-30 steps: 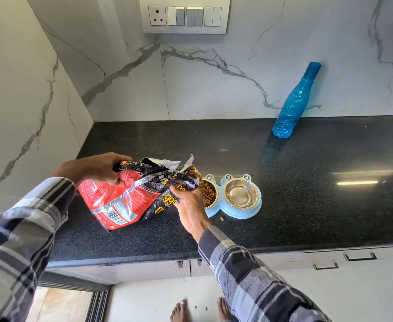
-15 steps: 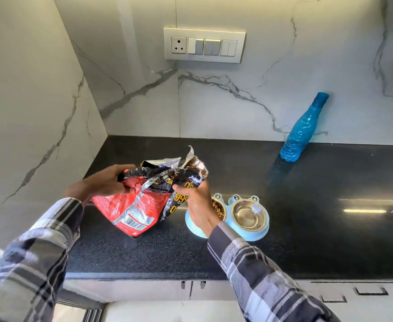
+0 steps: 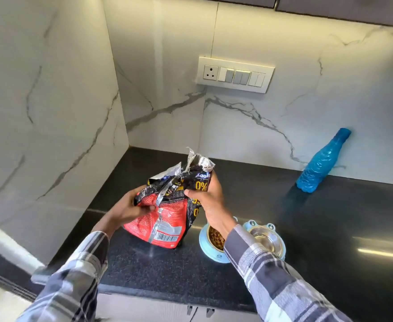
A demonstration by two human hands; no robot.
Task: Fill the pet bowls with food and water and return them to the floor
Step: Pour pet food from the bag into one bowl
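Hands both grasping food bag (image 3: 165, 217) upright near surface's (image 3: 330, 228) left edge, left hand (image 3: 130, 208) mid-bag, right hand (image 3: 210, 196) pinching crumpled top, double bowl (image 3: 216, 256) beside it, kibble in left cup.

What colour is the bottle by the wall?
Blue, translucent-looking; the bottle shows clearly in the head view.

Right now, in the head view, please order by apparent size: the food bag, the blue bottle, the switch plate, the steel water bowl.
1. food bag, largest
2. switch plate and blue bottle, too alike to rank
3. steel water bowl, smallest, partly hidden by the sleeve
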